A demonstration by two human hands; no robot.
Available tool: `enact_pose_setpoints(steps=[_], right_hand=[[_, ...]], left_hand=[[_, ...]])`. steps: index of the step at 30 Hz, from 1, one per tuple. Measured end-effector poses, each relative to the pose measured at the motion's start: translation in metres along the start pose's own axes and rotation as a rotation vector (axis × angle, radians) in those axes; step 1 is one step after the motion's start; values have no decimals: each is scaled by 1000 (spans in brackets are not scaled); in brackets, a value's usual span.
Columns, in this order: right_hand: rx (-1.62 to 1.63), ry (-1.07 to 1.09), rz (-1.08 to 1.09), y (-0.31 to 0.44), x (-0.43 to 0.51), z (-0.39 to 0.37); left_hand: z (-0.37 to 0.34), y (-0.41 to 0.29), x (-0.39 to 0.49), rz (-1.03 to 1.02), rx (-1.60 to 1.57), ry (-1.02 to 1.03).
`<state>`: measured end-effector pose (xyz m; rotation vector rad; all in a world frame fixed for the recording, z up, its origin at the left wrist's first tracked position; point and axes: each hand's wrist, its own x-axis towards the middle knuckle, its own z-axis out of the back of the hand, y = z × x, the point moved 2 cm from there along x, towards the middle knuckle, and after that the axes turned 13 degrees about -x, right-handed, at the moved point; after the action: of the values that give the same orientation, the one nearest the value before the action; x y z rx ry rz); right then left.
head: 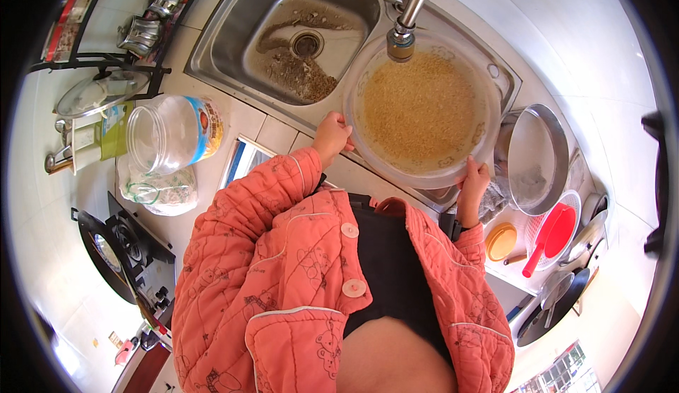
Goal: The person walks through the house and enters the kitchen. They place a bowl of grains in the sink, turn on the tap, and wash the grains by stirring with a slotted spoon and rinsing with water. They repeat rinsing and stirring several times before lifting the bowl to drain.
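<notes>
A round translucent plastic basin (350, 106) rests over the right part of the steel sink unit, under the faucet (400, 43). Tan grains (424, 112) that look wet lie in it; their exact kind cannot be told. My left hand (333, 137) grips the basin's left rim. On the lower right rim, my right hand (473, 181) has its thumb over the edge, with the fingers partly hidden below. To the left, the steel sink bowl (233, 43) holds brown residue and a small heap of brown bits (318, 85) near its drain.
A clear plastic jar (164, 133) lies on its side at the left, above a gas stove (132, 244). On the right stand a large metal pan (538, 160), a red plastic scoop (557, 228) in a white basket and a yellow lid (501, 241). Black shelving (116, 64) is upper left.
</notes>
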<state>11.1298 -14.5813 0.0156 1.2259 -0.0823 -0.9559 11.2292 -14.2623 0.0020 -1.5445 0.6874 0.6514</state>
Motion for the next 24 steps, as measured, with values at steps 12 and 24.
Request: enact_pose_setpoints(steps=[12,24], right_hand=[[6,-7,37,7,-5,1],[8,2,70,18,-10,3]], left_hand=[[0,-1,1,16,-11,1],[1,-1,2,13,-11,1]])
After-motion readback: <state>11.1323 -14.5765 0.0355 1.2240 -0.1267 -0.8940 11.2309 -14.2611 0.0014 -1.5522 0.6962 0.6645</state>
